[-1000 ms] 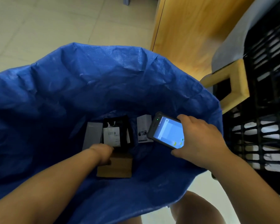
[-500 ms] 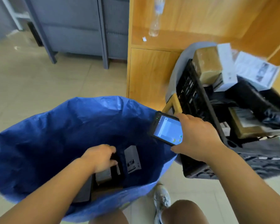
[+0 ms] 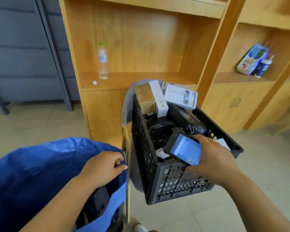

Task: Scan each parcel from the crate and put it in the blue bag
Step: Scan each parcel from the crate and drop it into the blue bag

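Note:
The black plastic crate (image 3: 157, 181) stands at centre right, filled with parcels: a brown box (image 3: 145, 97), a white box (image 3: 158, 99), a printed white box (image 3: 181, 97) and black wrapped packs (image 3: 166, 126). My right hand (image 3: 213, 161) holds a handheld scanner (image 3: 182, 149) over the crate's near side, its screen lit. The blue bag (image 3: 40, 164) gapes at lower left with dark parcels (image 3: 100, 198) inside. My left hand (image 3: 104, 168) hovers at the bag's right rim, fingers curled, with nothing seen in them.
A wooden shelf unit (image 3: 141, 39) stands behind the crate and bears a water bottle (image 3: 102, 61). On the right shelf lies a colourful paper bag (image 3: 254, 61). Grey metal cabinets (image 3: 23, 47) fill the back left. A wooden frame (image 3: 126, 139) stands between bag and crate.
My left hand has come up out of the bag, leaving the parcels inside. The view has lifted from the bag to the crate, and my right hand has carried the scanner over the crate.

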`<state>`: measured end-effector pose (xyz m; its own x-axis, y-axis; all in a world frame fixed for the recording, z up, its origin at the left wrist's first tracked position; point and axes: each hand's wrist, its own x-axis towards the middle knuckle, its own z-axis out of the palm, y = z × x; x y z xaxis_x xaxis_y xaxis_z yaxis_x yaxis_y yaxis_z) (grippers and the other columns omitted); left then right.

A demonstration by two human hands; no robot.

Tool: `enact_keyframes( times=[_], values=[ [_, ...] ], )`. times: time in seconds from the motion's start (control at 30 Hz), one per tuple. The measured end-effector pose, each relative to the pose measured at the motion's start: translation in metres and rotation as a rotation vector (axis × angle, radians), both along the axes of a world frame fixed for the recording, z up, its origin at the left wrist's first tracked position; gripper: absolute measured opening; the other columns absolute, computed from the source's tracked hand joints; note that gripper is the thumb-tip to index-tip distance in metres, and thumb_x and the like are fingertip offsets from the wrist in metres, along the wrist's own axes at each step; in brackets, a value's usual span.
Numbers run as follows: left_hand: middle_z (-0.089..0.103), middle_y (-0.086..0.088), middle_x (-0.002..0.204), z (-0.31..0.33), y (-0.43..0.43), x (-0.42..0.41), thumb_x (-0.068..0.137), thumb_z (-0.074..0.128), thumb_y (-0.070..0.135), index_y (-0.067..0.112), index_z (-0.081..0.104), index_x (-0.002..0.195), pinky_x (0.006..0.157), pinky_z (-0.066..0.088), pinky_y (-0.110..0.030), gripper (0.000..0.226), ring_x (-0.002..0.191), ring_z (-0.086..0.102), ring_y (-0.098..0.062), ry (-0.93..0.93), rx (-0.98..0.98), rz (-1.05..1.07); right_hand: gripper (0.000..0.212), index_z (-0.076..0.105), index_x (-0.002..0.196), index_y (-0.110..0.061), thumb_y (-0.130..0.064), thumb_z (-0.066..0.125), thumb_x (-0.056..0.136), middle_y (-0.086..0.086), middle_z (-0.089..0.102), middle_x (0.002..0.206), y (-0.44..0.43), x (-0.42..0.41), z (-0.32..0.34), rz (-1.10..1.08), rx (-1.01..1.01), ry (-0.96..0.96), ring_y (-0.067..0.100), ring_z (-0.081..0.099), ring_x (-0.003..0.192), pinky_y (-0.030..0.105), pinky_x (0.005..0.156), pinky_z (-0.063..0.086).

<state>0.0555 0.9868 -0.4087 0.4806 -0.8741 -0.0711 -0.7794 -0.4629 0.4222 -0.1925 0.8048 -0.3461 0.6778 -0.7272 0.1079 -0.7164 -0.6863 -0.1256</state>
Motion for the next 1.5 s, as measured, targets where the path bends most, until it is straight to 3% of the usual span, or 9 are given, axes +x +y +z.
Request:
enact_keyframes(
  times=[0.33, 0.53, 0.63, 0.73, 0.8, 0.93, 1.17, 1.43, 1.5],
  values=[
    [0.061, 0.020, 0.089, 0.013, -0.147, 0.001, 0.089, 0.057, 0.050, 0.035, 0.060, 0.099, 0.058, 0.044, -0.018, 0.019, 0.071, 0.056, 0.002, -0.019, -0.179, 0.087, 0.095, 0.030, 0.139, -0.024, -0.053, 0.073, 0.059, -0.004, 0.053, 0.120, -0.102, 0.002, -0.003, -0.190, -0.004, -0.193, 0.023, 0.053, 0.105, 0.037, 0.080, 0.047],
    [0.061, 0.016, 0.083, 0.011, -0.246, 0.030, 0.087, 0.059, 0.052, 0.026, 0.060, 0.108, 0.065, 0.049, -0.023, 0.034, 0.074, 0.057, 0.000, 0.056, -0.268, 0.229, 0.088, 0.034, 0.135, -0.021, -0.049, 0.074, 0.062, -0.001, 0.054, 0.118, -0.157, 0.043, -0.011, -0.228, -0.006, -0.323, 0.024, 0.052, 0.105, 0.038, 0.082, 0.046],
    [0.067, 0.006, 0.099, 0.008, -0.288, 0.037, 0.084, 0.059, 0.057, 0.019, 0.053, 0.120, 0.067, 0.051, -0.030, 0.052, 0.084, 0.064, -0.012, 0.124, -0.266, 0.296, 0.090, 0.034, 0.136, -0.020, -0.050, 0.075, 0.062, -0.001, 0.054, 0.120, -0.176, 0.058, -0.019, -0.258, -0.026, -0.374, 0.024, 0.052, 0.106, 0.039, 0.083, 0.047],
    [0.061, -0.004, 0.126, 0.005, -0.322, 0.038, 0.079, 0.062, 0.062, 0.012, 0.050, 0.130, 0.082, 0.051, -0.033, 0.072, 0.105, 0.061, -0.024, 0.266, -0.249, 0.399, 0.085, 0.036, 0.131, -0.023, -0.049, 0.074, 0.060, -0.004, 0.054, 0.117, -0.188, 0.065, -0.029, -0.281, -0.004, -0.406, 0.023, 0.052, 0.104, 0.038, 0.081, 0.047],
    [0.062, -0.006, 0.122, 0.006, -0.337, 0.035, 0.076, 0.062, 0.068, 0.009, 0.051, 0.127, 0.074, 0.048, -0.031, 0.078, 0.093, 0.059, -0.023, 0.307, -0.201, 0.475, 0.082, 0.038, 0.129, -0.024, -0.048, 0.074, 0.059, -0.006, 0.054, 0.115, -0.192, 0.067, -0.036, -0.285, 0.026, -0.412, 0.021, 0.052, 0.105, 0.038, 0.082, 0.047],
    [0.063, -0.006, 0.109, 0.006, -0.350, 0.029, 0.080, 0.063, 0.058, 0.008, 0.056, 0.117, 0.056, 0.037, -0.026, 0.062, 0.079, 0.053, -0.020, 0.303, -0.210, 0.540, 0.086, 0.037, 0.132, -0.025, -0.048, 0.075, 0.059, -0.007, 0.053, 0.114, -0.192, 0.064, -0.043, -0.280, 0.077, -0.424, 0.019, 0.052, 0.104, 0.036, 0.081, 0.047],
    [0.060, 0.000, 0.086, 0.013, -0.331, 0.023, 0.081, 0.066, 0.044, 0.011, 0.055, 0.084, 0.063, 0.038, -0.026, 0.035, 0.073, 0.053, -0.018, 0.337, -0.359, 0.555, 0.084, 0.039, 0.130, -0.027, -0.046, 0.076, 0.057, -0.009, 0.053, 0.116, -0.180, 0.044, -0.033, -0.276, 0.075, -0.456, 0.019, 0.052, 0.102, 0.037, 0.081, 0.047],
    [0.071, -0.004, 0.081, 0.036, -0.261, 0.003, 0.081, 0.061, 0.038, 0.013, 0.068, 0.090, 0.050, 0.043, -0.023, 0.028, 0.067, 0.066, -0.023, 0.402, -0.426, 0.441, 0.080, 0.040, 0.127, -0.026, -0.046, 0.076, 0.058, -0.010, 0.054, 0.110, -0.141, 0.014, -0.016, -0.262, 0.094, -0.532, 0.019, 0.051, 0.097, 0.038, 0.080, 0.047],
    [0.070, -0.004, 0.071, 0.038, -0.238, -0.007, 0.081, 0.062, 0.039, 0.014, 0.067, 0.082, 0.054, 0.050, -0.034, 0.025, 0.066, 0.068, -0.028, 0.405, -0.439, 0.437, 0.080, 0.041, 0.128, -0.025, -0.045, 0.076, 0.059, -0.008, 0.054, 0.112, -0.131, 0.006, -0.013, -0.255, 0.111, -0.552, 0.019, 0.052, 0.098, 0.040, 0.081, 0.047]
  ],
)
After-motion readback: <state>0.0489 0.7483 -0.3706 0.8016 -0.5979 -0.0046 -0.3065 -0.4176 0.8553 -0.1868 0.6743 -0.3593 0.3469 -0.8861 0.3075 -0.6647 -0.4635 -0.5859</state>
